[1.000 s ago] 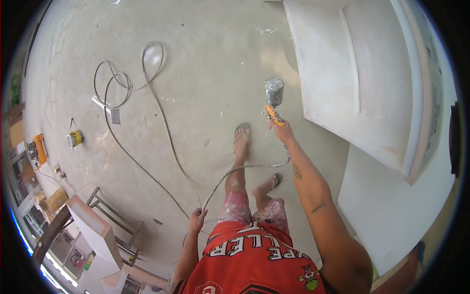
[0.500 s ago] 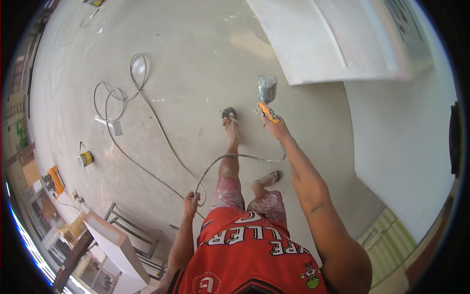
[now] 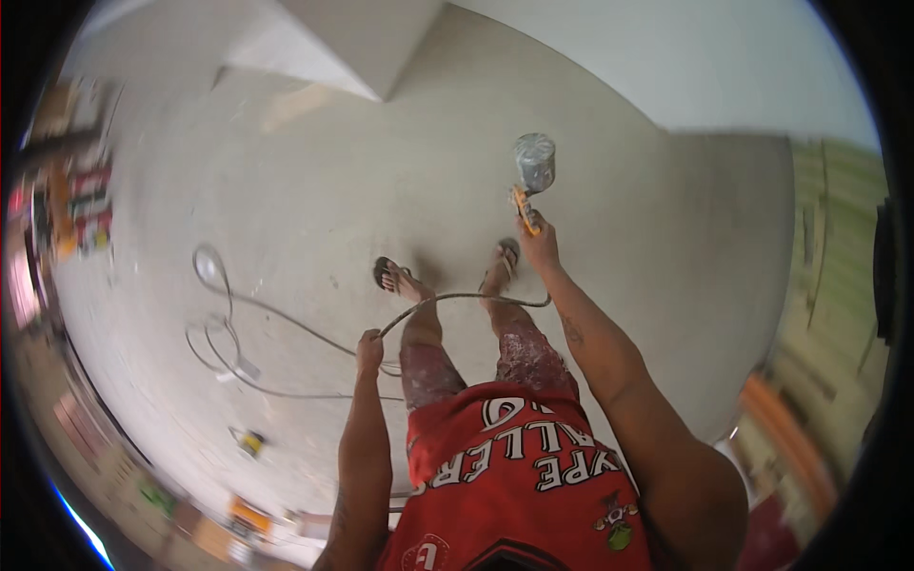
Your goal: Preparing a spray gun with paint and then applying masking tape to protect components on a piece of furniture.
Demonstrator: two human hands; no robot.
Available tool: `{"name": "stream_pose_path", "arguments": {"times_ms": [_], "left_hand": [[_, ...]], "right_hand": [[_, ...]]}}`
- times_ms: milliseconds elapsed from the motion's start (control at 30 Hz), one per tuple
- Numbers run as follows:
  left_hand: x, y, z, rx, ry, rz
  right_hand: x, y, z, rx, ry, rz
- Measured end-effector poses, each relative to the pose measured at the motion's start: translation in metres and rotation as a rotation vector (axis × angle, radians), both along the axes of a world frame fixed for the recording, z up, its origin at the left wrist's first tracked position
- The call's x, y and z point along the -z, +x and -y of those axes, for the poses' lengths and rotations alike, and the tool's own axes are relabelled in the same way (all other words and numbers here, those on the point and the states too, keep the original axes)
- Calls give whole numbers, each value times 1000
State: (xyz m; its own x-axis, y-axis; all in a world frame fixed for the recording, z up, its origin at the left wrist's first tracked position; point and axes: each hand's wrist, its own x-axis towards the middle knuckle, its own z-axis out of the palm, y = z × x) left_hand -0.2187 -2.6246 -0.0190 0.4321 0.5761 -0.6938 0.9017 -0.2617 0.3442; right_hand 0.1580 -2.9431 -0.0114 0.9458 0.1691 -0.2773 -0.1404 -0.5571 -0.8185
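From mid-view, the right grip (image 3: 539,244) at two o'clock holds an orange spray gun (image 3: 524,211); the left grip (image 3: 370,350), at eight o'clock, seemingly clasps the grey hose (image 3: 466,296).

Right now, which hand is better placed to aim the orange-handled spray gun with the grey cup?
Probably the right hand: it grips the spray gun out ahead, while the left hand holds the long grey hose.

The grey floor (image 3: 666,285) is bordered at upper right by a broad white panel (image 3: 724,67) and at right by a blurred, pale green surface (image 3: 838,276). A white angular piece (image 3: 367,43) is seen at upper left, a bright light strip (image 3: 81,527) at lower left.
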Motion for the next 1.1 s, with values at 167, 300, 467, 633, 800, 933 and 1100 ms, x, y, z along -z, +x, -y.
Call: {"name": "stream_pose_path", "arguments": {"times_ms": [167,300,467,633,800,933,1100], "left_hand": [[41,135,78,186,-341,192],[50,212,141,232,-511,185],[70,317,187,297,-606,181],[100,387,242,455,-694,281],[181,386,254,698,-672,285],[223,413,277,1229,-403,345],[264,436,269,1415,-386,559]], "right_hand": [[61,-12,113,563,-55,58],[85,-17,154,935,113,-137],[118,-15,161,1058,237,-170],[154,-19,191,805,51,-175],[146,-14,194,850,151,-218],[178,-3,217,776,71,-133],[173,6,207,884,269,-185]]}}
